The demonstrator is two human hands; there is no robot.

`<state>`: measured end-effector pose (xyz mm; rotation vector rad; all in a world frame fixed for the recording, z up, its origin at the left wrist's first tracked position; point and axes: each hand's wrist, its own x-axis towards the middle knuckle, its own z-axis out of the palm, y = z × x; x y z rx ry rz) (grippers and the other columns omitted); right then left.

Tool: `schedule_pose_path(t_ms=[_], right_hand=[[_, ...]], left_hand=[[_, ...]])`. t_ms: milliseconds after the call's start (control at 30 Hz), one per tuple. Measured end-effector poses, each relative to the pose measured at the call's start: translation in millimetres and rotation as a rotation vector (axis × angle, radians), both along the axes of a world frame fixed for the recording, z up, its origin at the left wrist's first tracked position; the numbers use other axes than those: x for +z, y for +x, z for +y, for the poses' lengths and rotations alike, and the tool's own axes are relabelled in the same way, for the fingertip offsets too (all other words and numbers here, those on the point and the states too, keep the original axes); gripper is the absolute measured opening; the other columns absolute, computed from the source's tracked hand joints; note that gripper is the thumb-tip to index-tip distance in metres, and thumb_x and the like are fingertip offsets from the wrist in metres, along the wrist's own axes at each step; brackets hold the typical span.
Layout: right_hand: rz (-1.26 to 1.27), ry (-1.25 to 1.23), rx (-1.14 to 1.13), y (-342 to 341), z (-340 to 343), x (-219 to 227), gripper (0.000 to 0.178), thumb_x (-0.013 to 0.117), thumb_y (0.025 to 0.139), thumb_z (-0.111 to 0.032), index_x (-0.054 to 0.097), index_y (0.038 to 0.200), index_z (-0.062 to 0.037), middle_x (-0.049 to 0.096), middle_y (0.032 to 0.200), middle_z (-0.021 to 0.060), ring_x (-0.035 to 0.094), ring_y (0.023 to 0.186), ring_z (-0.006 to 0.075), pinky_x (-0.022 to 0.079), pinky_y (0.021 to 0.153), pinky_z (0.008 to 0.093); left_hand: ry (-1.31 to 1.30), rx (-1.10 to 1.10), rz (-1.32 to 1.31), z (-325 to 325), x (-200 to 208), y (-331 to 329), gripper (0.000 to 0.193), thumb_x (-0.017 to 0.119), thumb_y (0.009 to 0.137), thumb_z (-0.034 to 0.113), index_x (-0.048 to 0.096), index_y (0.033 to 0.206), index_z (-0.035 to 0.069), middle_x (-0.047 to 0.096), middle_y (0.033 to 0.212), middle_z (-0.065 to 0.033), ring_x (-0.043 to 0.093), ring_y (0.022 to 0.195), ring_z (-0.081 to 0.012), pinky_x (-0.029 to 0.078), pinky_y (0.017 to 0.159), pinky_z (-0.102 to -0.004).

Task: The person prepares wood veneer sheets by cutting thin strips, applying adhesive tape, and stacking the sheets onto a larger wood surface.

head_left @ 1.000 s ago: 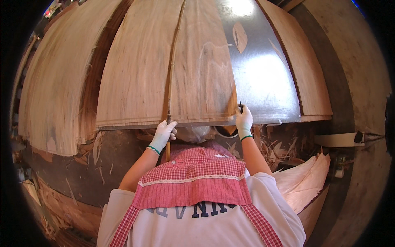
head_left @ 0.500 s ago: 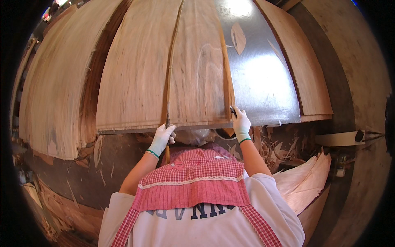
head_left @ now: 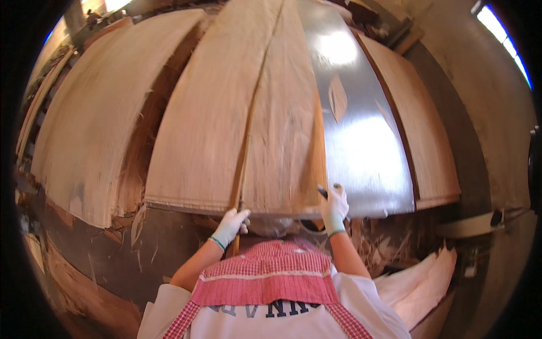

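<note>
My gloved left hand (head_left: 230,226) is closed around the near end of a long thin wooden stick (head_left: 257,104), which runs away from me over a wide sheet of wood veneer (head_left: 195,135). The stick's tail shows below the hand. My gloved right hand (head_left: 336,208) grips a small dark tool (head_left: 322,192), perhaps a knife; its blade cannot be made out. That hand is at the near right corner of the veneer, where the edge meets a shiny dark board (head_left: 361,164). A leaf-shaped veneer scrap (head_left: 337,99) lies on the board.
More veneer stacks flank the work: a wide one (head_left: 101,118) at left, a narrower one (head_left: 420,121) at right. Torn scraps (head_left: 375,248) litter the space below the table's front edge. A large loose veneer piece (head_left: 420,285) sits by my right elbow.
The view has tilted, so the table and both hands appear lower. My right hand has shifted slightly at the veneer's corner, tool still held. The left keeps its grip on the stick.
</note>
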<state>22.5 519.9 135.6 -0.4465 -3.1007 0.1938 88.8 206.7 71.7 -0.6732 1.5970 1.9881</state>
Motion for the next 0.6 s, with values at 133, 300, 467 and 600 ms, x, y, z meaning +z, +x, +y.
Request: schedule_pose_path(t_ms=[133, 300, 467, 600], right_hand=[[0.079, -0.153, 0.209, -13.7, -48.9, 68.4, 0.017, 0.066, 0.085, -0.029, 0.067, 0.089, -0.0126, 0.054, 0.128, 0.0079, 0.059, 0.106, 0.0304, 0.051, 0.081, 0.0412], [0.078, -0.454, 0.695, -42.1, -173.9, 104.2, 0.017, 0.064, 0.082, -0.025, 0.066, 0.091, -0.0103, 0.053, 0.127, 0.0085, 0.06, 0.102, 0.0322, 0.05, 0.083, 0.0437], [-0.135, -0.423, 0.882, -62.7, -270.4, 49.2, 0.019, 0.059, 0.085, -0.022, 0.065, 0.094, -0.0064, 0.053, 0.123, 0.013, 0.061, 0.099, 0.0352, 0.05, 0.084, 0.0436], [-0.246, -0.376, 0.953, -62.6, -313.8, 9.0, 0.022, 0.058, 0.086, -0.026, 0.066, 0.092, -0.0058, 0.054, 0.118, 0.0182, 0.06, 0.096, 0.0368, 0.05, 0.083, 0.045]], left_hand=[[0.09, 0.075, 0.091, -2.3, 47.2, 2.6, 0.017, 0.058, 0.093, 0.025, 0.05, 0.084, 0.012, 0.045, 0.061, 0.003, 0.04, 0.044, -0.006, 0.034, 0.038, -0.0227], [0.078, 0.048, 0.05, -5.4, 32.4, 9.9, 0.018, 0.057, 0.094, 0.023, 0.05, 0.088, 0.008, 0.048, 0.066, 0.0011, 0.044, 0.049, -0.0074, 0.04, 0.043, -0.0233], [0.435, -0.051, -0.035, 10.6, 4.6, 39.9, 0.014, 0.053, 0.096, 0.018, 0.049, 0.098, 0.005, 0.052, 0.078, -0.0041, 0.05, 0.062, -0.0117, 0.049, 0.057, -0.0291], [0.159, -0.144, -0.053, 16.4, 9.1, 58.3, 0.019, 0.049, 0.098, 0.021, 0.045, 0.1, 0.002, 0.052, 0.08, -0.0053, 0.051, 0.059, -0.0115, 0.046, 0.055, -0.0263]])
